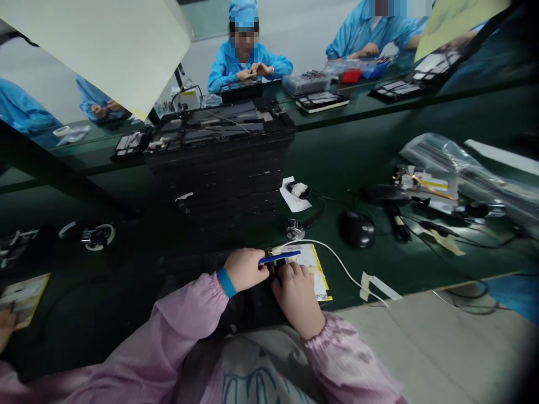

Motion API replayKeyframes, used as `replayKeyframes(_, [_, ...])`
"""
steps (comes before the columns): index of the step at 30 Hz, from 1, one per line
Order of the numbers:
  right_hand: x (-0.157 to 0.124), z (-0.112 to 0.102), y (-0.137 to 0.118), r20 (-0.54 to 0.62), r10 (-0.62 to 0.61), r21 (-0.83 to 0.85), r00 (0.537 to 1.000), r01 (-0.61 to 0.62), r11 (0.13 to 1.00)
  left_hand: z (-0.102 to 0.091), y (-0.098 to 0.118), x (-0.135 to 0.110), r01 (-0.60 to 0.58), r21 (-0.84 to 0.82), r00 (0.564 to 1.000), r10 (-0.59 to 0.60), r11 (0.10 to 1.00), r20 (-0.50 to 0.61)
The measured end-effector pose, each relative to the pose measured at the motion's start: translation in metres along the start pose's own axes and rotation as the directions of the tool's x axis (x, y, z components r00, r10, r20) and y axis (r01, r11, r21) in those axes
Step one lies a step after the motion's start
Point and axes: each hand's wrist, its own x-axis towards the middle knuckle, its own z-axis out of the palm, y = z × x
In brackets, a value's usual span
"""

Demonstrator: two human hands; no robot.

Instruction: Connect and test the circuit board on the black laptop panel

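My left hand [246, 269], with a blue band at the wrist, is closed around one end of a thin blue stick-shaped tool [288, 255]. The tool points right, over a white sheet with yellow edges [316, 258]. Close beside it, my right hand [298, 293] rests over the sheet's lower left part with bent fingers. A small dark item lies between the two hands, mostly covered by fingers; its kind is unclear. Just beyond the sheet sits a small shiny metal piece [295, 229], and a white cable [337, 261] curves away to the right.
A tall stack of black trays [223, 174] stands ahead. To the right lie a black mouse [357, 229], tangled cables and a clear plastic bag [442, 154]. A co-worker's hand [6, 325] shows at the left edge. People in blue work across the bench.
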Motion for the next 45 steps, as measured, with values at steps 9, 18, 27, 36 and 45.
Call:
replayKeyframes(9, [0.003,-0.005,-0.010,0.059,0.041,-0.118,0.997,-0.033,0.992,0.002,-0.001,-0.001,-0.015,-0.011,1.000,0.015,1.000,-0.005])
replayKeyframes(18, [0.004,-0.005,-0.014,0.062,0.086,-0.145,0.994,-0.076,0.986,0.001,0.000,-0.001,0.006,-0.003,1.000,-0.006,1.000,0.016])
replayKeyframes(27, [-0.001,0.003,0.001,0.039,0.099,0.024,0.994,-0.100,0.995,-0.001,0.001,-0.002,0.020,0.012,0.999,-0.021,1.000,0.039])
replayKeyframes(36, [-0.004,0.009,0.003,-0.006,0.093,0.035,0.996,-0.093,0.995,0.001,0.000,-0.002,0.009,0.007,0.999,-0.010,1.000,0.037])
replayKeyframes(45, [-0.002,0.004,-0.002,0.029,0.088,-0.026,0.996,-0.087,0.996,0.001,-0.001,-0.002,0.010,0.002,1.000,-0.010,1.000,0.026])
